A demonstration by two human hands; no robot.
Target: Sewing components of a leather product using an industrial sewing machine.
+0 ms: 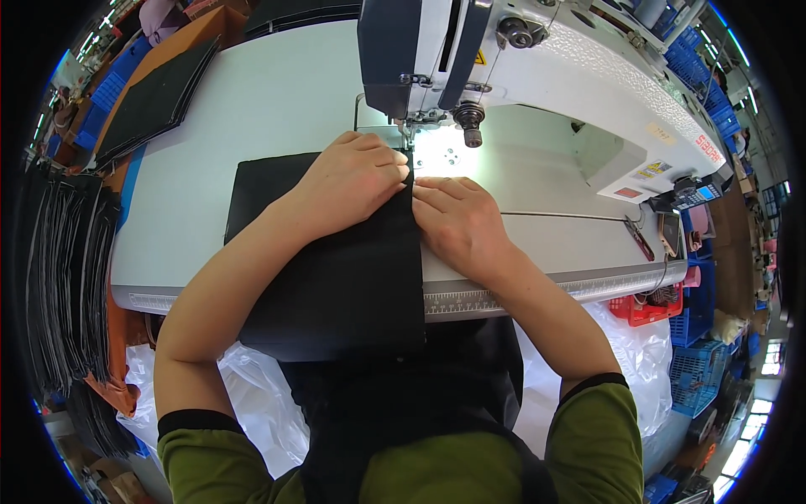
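Observation:
A large black fabric-like panel [353,290] lies on the white sewing machine bed, its near end hanging over the front edge. Its right edge runs straight up to the presser foot [409,139] of the sewing machine [579,92]. My left hand [361,178] rests on top of the panel, fingers bunched and gripping its edge just in front of the foot. From the other side my right hand [462,220] bends its fingers against the same edge, slightly nearer to me. The exact hold of the right fingertips is partly hidden.
Black panels [159,101] lie at the back left; a thick stack of them [67,277] stands beside the table. Snips [640,239] and a phone [669,233] lie at the right end. Below are a red basket [646,307] and a blue crate [698,374]. A ruler strip [457,304] lines the front edge.

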